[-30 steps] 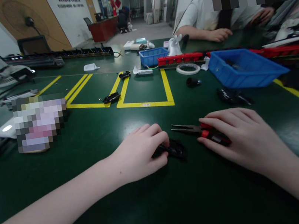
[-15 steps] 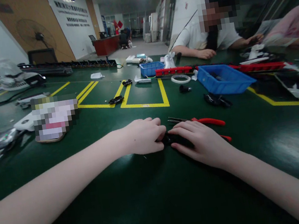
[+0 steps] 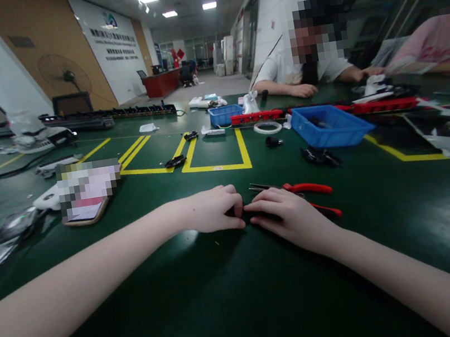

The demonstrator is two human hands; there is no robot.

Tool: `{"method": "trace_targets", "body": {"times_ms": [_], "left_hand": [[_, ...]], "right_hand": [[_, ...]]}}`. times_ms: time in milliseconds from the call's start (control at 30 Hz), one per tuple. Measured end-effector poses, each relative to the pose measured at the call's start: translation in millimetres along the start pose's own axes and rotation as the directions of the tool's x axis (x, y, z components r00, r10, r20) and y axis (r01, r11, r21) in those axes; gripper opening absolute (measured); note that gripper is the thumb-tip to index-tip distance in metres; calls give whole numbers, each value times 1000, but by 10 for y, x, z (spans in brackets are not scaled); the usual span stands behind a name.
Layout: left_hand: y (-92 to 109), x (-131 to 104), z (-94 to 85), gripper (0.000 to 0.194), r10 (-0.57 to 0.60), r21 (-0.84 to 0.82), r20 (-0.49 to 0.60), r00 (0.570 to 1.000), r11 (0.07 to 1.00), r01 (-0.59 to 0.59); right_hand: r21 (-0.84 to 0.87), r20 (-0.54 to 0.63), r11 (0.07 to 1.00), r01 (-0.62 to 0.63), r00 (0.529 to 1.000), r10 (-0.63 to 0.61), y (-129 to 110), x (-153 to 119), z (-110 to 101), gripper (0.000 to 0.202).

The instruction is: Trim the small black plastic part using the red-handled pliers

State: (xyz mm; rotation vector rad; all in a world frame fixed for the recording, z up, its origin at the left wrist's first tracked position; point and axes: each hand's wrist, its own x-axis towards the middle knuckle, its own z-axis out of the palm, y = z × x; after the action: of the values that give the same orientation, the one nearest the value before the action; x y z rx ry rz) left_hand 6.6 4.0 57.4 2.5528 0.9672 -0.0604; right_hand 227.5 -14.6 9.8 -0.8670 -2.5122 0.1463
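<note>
A small black part (image 3: 246, 217), mostly covered by fingers, lies between my two hands just above the green table. My left hand (image 3: 217, 209) pinches its left end with curled fingers. From the other side my right hand (image 3: 288, 212) is closed over it, thumb below and fingers on top. What kind of part it is cannot be made out. Red-handled long-nose pliers (image 3: 310, 187) rest on the table beyond and beside my right hand, jaws pointing left, one handle partly behind the hand.
A phone (image 3: 89, 195) lies at the left. Further back are a large blue bin (image 3: 330, 138), a smaller blue bin (image 3: 224, 121), a white tape ring (image 3: 267, 128), black parts (image 3: 175, 162) and yellow tape lines (image 3: 219, 167). Two people (image 3: 299, 75) sit across the table at the right.
The view has tilted up slightly, so the scene sits lower in the picture. My hands stay together at the black part, with the left fingers slightly more curled.
</note>
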Motion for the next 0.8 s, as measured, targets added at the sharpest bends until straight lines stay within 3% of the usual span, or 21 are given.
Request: {"method": "trace_targets", "body": {"times_ms": [233,500,800], "left_hand": [[10,56,-4,20,15,-52,40,999,999,-13],[23,78,-8,13,46,25,55,997,999,-48],[-38,-13,167,8,182,-22,-137,974,982,-187]], "right_hand": [[-44,-16,999,28,999,-28,11,-30,17,21],[-89,-4,995,54,999,-54,-3,-31,-2,19],[-125,-31,989,82,996,-87,-37,-28,-10,18]]}}
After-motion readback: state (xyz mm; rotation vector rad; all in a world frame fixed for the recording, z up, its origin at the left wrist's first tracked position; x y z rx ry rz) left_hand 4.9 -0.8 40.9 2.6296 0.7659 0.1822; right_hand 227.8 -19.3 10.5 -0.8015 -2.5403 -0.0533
